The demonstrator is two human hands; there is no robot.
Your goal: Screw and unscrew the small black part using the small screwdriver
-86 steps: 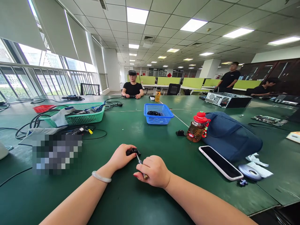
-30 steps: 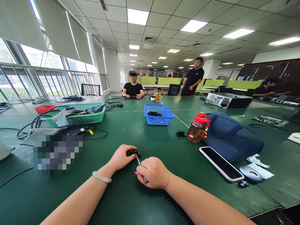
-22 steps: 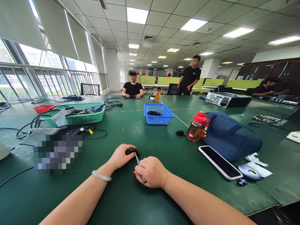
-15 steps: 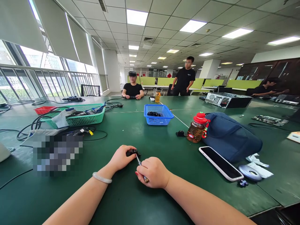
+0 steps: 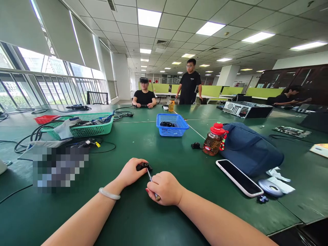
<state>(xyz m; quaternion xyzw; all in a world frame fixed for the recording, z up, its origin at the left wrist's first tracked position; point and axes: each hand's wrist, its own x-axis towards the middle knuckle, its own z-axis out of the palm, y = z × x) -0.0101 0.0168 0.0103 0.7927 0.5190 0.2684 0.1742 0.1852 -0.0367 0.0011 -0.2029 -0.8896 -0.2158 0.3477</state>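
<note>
My left hand pins a small black part against the green table, fingers curled over its left side. My right hand grips a small screwdriver; its metal tip rests on the black part and its handle end pokes out under my fingers. The two hands sit close together near the table's front middle. A pale bangle circles my left wrist.
A blue basket and a green basket with cables stand farther back. A red-lidded bottle, blue bag, phone and mouse lie right. Another small black part sits nearby. A person sits opposite; another stands.
My hands stay on the black part and screwdriver with hardly any shift. The standing person in black has walked left along the far side of the table.
</note>
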